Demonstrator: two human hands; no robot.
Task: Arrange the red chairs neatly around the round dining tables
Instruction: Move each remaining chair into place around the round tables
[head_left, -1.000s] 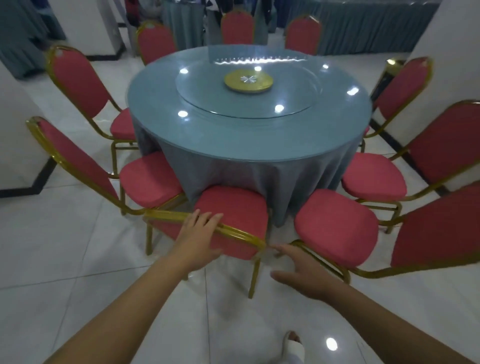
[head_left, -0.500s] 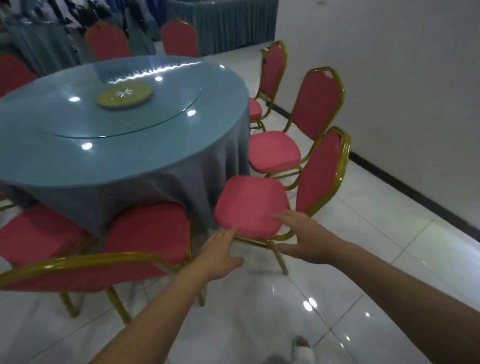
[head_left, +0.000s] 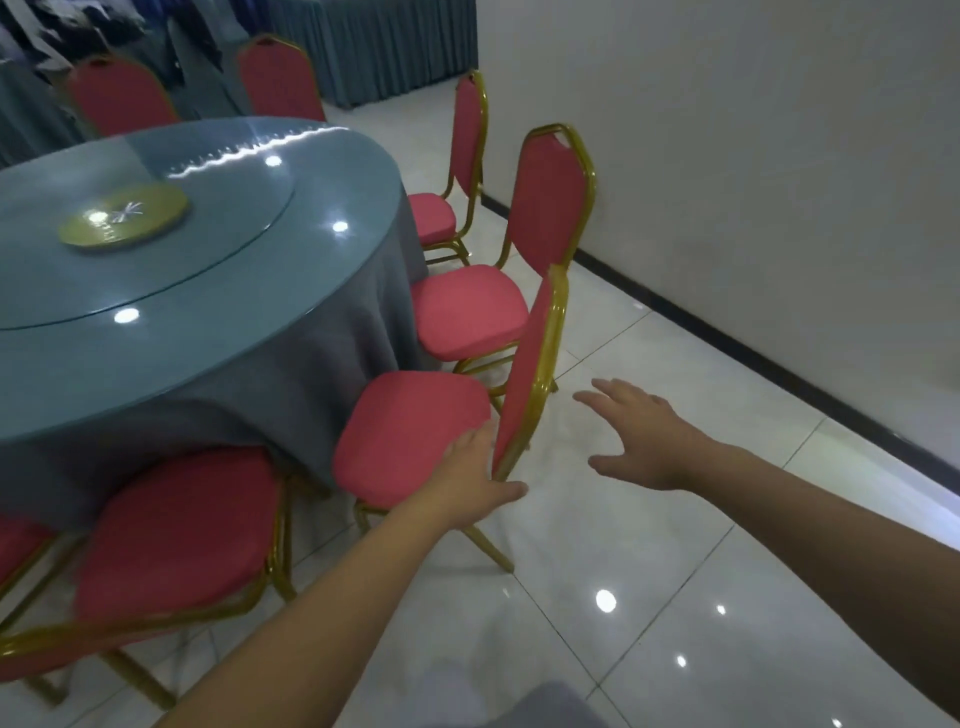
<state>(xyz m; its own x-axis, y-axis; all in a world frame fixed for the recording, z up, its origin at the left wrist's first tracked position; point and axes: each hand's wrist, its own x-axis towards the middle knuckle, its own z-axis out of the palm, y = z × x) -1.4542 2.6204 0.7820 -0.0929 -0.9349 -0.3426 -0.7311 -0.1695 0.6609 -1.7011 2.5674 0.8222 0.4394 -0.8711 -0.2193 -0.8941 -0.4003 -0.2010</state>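
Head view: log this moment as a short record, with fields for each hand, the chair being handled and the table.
left hand: fingers straight, resting on the nearest chair, at the seat's rear edge beside the backrest
right hand: open, fingers spread, in the air behind the backrest, touching nothing
nearest chair: red, gold frame, seat toward the table
table: round, blue-grey cloth, glass turntable on top

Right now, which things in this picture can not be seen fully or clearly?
Head view only.
- Round table: left part cut off by the frame edge; legs hidden by its cloth.
- Near-left chair: blurred, backrest cut off at the left edge.
- Left hand: fingertips at the nearest chair; contact blurred.
- Dark items, top left: too blurred to name.
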